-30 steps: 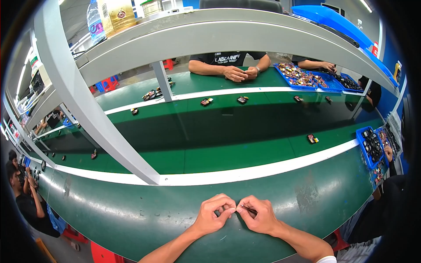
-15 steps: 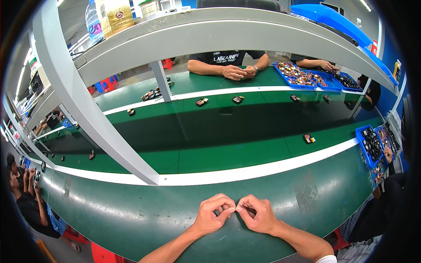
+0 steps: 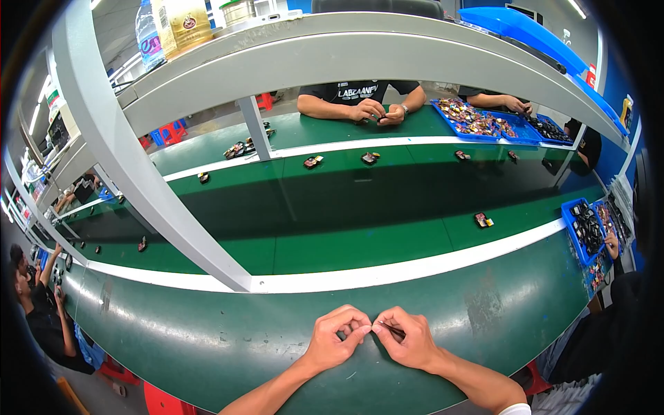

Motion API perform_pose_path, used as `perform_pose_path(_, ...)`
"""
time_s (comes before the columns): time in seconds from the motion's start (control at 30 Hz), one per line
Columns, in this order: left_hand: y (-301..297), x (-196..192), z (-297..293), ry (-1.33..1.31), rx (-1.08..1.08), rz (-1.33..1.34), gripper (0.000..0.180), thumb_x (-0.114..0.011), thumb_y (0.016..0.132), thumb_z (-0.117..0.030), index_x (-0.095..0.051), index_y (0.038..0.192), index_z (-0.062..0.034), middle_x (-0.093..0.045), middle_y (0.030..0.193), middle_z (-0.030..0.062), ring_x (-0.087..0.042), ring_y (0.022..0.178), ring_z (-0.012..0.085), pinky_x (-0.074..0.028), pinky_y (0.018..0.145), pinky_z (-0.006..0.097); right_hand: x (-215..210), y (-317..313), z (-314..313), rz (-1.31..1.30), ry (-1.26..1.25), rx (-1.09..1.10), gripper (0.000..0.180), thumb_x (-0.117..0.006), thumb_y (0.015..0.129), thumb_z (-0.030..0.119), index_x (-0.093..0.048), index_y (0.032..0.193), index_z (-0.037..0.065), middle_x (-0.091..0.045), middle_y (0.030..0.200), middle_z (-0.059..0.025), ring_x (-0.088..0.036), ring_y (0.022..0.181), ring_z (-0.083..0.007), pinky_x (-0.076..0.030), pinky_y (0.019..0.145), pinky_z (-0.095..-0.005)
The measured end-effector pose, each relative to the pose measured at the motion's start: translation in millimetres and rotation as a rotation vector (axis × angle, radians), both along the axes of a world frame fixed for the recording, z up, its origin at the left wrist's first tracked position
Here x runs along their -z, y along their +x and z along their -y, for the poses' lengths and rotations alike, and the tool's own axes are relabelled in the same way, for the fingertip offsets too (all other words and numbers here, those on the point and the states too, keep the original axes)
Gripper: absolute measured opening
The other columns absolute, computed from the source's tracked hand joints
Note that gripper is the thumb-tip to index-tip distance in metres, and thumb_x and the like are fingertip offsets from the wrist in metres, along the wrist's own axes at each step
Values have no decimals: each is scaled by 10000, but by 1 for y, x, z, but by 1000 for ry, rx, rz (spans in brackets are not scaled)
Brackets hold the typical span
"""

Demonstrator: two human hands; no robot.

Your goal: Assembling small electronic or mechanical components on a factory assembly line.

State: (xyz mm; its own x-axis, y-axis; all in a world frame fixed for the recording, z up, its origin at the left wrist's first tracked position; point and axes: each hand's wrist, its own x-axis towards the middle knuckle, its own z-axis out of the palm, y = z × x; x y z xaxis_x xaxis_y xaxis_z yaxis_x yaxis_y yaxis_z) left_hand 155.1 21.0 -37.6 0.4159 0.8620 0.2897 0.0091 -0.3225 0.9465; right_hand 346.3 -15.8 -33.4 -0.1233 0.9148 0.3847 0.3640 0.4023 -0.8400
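Above the green worktop (image 3: 235,332), my left hand (image 3: 339,337) is closed in a pinch, thumb against forefinger. My right hand (image 3: 409,339) is also closed, its fingertips meeting those of the left. A slim dark stick-like tool (image 3: 394,330) lies within the right hand's grip; most of it is covered by the fingers. Whatever sits between the joined fingertips is too small to make out.
Beyond a white rail (image 3: 332,280) runs a green conveyor belt (image 3: 360,252) carrying small black-and-red parts (image 3: 483,220). Blue trays (image 3: 588,232) of parts stand at right. A grey post (image 3: 149,159) rises at left. A co-worker's hands (image 3: 380,112) are busy across the belt.
The parts on the belt have slid slightly left. A person at far left has stretched an arm toward the belt. The co-worker opposite has shifted their hands. Mine look almost unmoved.
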Motion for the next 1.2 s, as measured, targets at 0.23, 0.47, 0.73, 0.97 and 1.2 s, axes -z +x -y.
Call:
perform_pose_path(0.23,1,3,1,-85,-14,50,48,-669,907,63,-672,943,32,-648,878,66,-648,659,109,-478,536,225,1,-1,1,34,-28,18,110,-727,908,64,-643,967,23,-689,706,-62,-597,530,-120,-457,489,-264)
perform_pose_path(0.47,4,2,1,-128,-22,80,36,-672,922,49,-665,956,37,-642,894,60,-648,668,112,-478,541,220,7,0,-1,1,-16,27,107,-724,910,69,-649,972,25,-693,714,-66,-581,520,-122,-444,483,-264)
perform_pose_path(0.73,4,2,-1,-240,-178,99,72,-684,941,-10,-637,978,29,-655,800,51,-648,663,103,-481,521,221,3,12,-15,-174,-181,106,91,-680,949,24,-648,1013,-32,-696,786,-54,-641,670,-76,-501,600,-232)
perform_pose_path(0.97,12,-5,-42,-69,-431,-37,60,-696,912,-36,-661,925,10,-653,738,38,-629,594,93,-468,482,231,11,12,-18,-302,-197,140,103,-665,968,58,-655,1007,-38,-697,833,-55,-656,711,-83,-527,644,-241)
perform_pose_path(1.2,12,-10,-142,470,-914,-716,438,-536,777,81,-613,1202,11,-618,1111,197,-635,997,425,-521,802,506,8,14,-15,-182,-90,178,125,-676,962,123,-661,999,4,-686,739,-46,-620,617,-83,-490,575,-268)
